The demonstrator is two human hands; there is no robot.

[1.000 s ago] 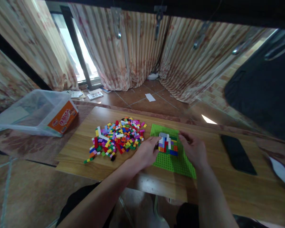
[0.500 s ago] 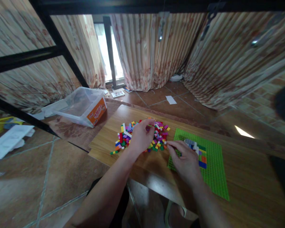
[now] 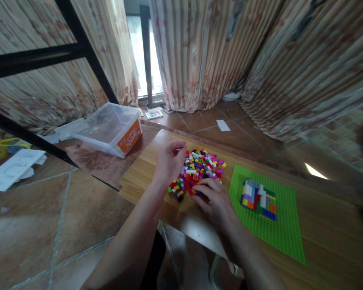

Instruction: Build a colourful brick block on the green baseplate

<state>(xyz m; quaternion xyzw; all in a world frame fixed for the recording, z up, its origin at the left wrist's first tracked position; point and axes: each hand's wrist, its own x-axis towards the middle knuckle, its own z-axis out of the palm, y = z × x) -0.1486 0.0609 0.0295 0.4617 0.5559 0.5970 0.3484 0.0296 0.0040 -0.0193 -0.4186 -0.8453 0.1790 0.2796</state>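
A heap of loose, many-coloured toy bricks [image 3: 201,163] lies on the wooden table. My left hand [image 3: 170,163] rests along the heap's left side, fingers bent and a little apart, with nothing visible in them. At the near side of the heap is my right hand [image 3: 214,199], its thumb and fingers spread around a few bricks without a clear grip. Right of it lies a green studded baseplate [image 3: 286,225], bearing a low block of joined bricks [image 3: 258,200] in several colours, with grey and white ones on top.
The wooden table [image 3: 143,171] runs from centre to right. On the floor mat to the left stands a clear plastic box [image 3: 109,129] with an orange label. A black metal frame [image 3: 87,48] crosses the upper left. Striped curtains [image 3: 196,60] hang behind.
The heap's left part has been pushed right and gathered, with my left hand now at its left side. My right hand has left the baseplate for the heap. The view has shifted slightly.
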